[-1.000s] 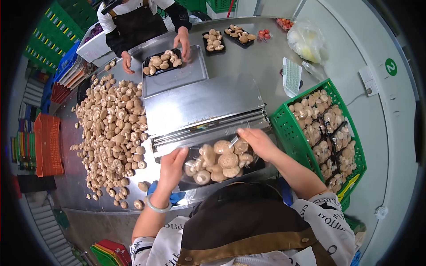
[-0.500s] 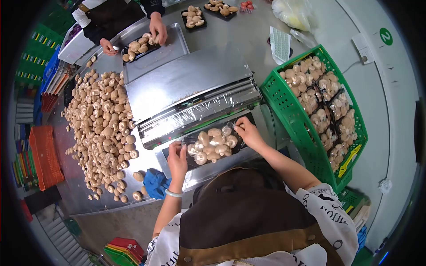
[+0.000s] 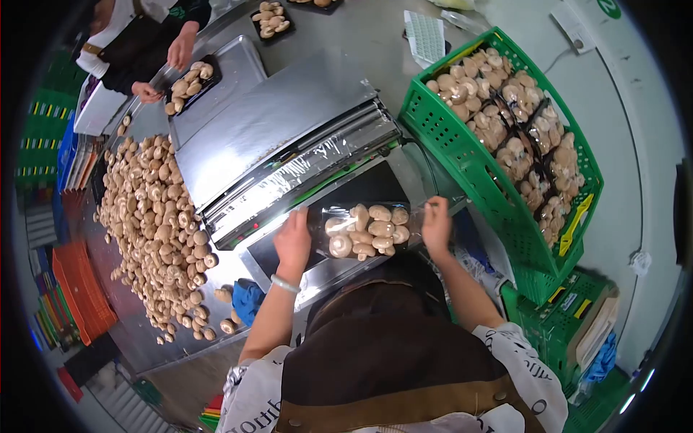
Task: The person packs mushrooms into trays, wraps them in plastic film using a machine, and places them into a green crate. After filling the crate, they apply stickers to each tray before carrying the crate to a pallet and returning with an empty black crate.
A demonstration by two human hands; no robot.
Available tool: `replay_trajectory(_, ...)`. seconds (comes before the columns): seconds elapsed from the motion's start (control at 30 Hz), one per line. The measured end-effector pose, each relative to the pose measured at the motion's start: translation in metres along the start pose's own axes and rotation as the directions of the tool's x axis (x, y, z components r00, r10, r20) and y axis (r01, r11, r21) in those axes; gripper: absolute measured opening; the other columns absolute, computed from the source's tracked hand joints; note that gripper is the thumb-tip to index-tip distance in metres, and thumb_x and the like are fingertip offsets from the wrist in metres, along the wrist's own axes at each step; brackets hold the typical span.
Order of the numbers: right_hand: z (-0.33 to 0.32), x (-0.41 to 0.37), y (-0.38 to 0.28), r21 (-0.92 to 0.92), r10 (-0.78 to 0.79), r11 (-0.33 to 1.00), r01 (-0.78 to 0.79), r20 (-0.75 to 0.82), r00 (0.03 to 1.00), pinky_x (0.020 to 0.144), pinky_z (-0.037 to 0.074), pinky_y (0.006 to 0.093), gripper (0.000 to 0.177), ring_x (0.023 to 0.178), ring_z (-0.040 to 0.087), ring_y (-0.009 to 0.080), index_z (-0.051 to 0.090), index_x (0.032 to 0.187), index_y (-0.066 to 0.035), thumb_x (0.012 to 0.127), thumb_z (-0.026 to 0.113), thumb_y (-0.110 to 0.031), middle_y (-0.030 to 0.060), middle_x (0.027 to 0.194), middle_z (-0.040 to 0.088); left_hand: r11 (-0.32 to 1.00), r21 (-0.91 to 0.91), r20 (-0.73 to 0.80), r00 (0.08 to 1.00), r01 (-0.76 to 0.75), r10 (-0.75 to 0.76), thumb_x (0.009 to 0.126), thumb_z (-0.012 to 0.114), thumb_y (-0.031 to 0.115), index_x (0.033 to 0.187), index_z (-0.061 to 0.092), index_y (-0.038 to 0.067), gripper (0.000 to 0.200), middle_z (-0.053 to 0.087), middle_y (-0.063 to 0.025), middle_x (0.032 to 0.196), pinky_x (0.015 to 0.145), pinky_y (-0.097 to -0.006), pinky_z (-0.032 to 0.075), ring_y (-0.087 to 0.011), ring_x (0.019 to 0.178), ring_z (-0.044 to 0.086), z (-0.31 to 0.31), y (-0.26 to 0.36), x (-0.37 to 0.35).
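Note:
A black tray of brown mushrooms is covered by clear plastic film, close in front of my apron. My left hand is closed at the film's left end, its fingertips pinched together. On the other side my right hand pinches the film's right end, a little apart from the tray. The film looks stretched between both hands. Just beyond the tray lies the dark plate of a film-wrapping machine, with a strip of film along its front.
Loose mushrooms are heaped to the left, near a blue cloth. A green crate of wrapped mushroom trays stands at right. Across the table, a co-worker's hands are by another mushroom tray. A metal tray lies beside it.
Both my hands have brought the mushroom tray off the machine's plate, toward my body and rightward. My right hand has moved outward with the film. The view has shifted; the co-worker's hand has risen from the mushrooms.

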State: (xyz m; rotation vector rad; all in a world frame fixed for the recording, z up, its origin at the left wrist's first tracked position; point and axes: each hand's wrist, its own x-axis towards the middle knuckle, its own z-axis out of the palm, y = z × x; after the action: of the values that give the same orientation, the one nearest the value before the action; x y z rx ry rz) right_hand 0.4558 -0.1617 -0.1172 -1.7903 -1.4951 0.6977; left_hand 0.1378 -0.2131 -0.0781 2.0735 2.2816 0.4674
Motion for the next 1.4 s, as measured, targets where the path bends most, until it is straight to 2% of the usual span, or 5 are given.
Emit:
replay_trajectory(0.3, -0.021, -0.08, -0.058, 0.637, 0.016, 0.13, -0.76, 0.765, 0.644, 0.069, 0.049, 0.0364, 0.022, 0.086, 0.062, 0.0217, 0.053, 0.108, -0.006, 0.097, 0.043, -0.022, 0.0083, 0.096, 0.063, 0.204, -0.956, 0.267, 0.912, 0.211, 0.31, 0.09, 0.054, 0.008, 0.127, 0.047, 0.007, 0.037, 0.052, -0.002, 0.098, 0.08, -0.0232, 0.045, -0.0105, 0.088, 0.052, -0.029, 0.112, 0.04)
replay_trajectory(0.47, -0.089, -0.084, -0.12, 0.632, -0.288, 0.322, -0.705, 0.775, 0.563, 0.069, 0.049, 0.036, 0.021, 0.079, 0.062, 0.0229, 0.06, 0.103, -0.004, 0.093, 0.049, -0.018, 0.0068, 0.091, 0.065, -0.526, -0.451, 0.406, 0.69, 0.721, 0.599, 0.089, 0.054, 0.002, 0.115, 0.047, 0.007, 0.027, 0.049, -0.0025, 0.095, 0.084, -0.0255, 0.046, -0.0106, 0.086, 0.048, -0.077, 0.14, 0.023)
replay_trajectory(0.8, -0.259, -0.008, -0.174, 0.326, -0.422, 0.905, 0.274, 0.606, 0.674, 0.085, 0.049, 0.0367, 0.057, 0.104, 0.062, 0.0283, 0.049, 0.129, -0.004, 0.082, 0.07, -0.029, 0.017, 0.124, 0.056, 0.201, -0.89, 0.337, 0.293, 0.409, 0.895, 0.087, 0.058, 0.006, 0.124, 0.048, 0.006, 0.038, 0.054, -0.0128, 0.117, 0.09, -0.036, 0.048, -0.0258, 0.106, 0.055, -0.076, 0.217, 0.04)
replay_trajectory(1.0, -0.309, 0.023, -0.069, 0.332, 0.042, 0.941, -0.063, 0.071, 0.997, 0.1, 0.042, 0.0391, 0.088, 0.121, 0.051, 0.029, 0.036, 0.14, -0.001, 0.069, 0.081, -0.027, 0.018, 0.14, 0.043, 0.262, -0.719, 0.123, 0.253, -0.644, 0.96, 0.085, 0.06, 0.007, 0.126, 0.05, 0.004, 0.042, 0.055, -0.0182, 0.127, 0.094, -0.0402, 0.047, -0.0332, 0.115, 0.055, 0.014, 0.317, 0.132)
replay_trajectory(1.4, -0.413, 0.182, 0.078, -0.021, 0.231, 0.95, -0.31, -0.621, 0.749, 0.096, 0.043, 0.0421, 0.08, 0.117, 0.052, 0.0383, 0.033, 0.14, -0.004, 0.08, 0.072, -0.037, 0.0231, 0.128, 0.051, 0.014, -0.283, -0.11, 0.047, -0.959, 0.993, 0.085, 0.061, 0.039, 0.133, 0.05, 0.005, 0.06, 0.048, -0.0121, 0.137, 0.109, -0.0477, 0.028, -0.0295, 0.131, 0.04, 0.099, 0.594, 0.264)
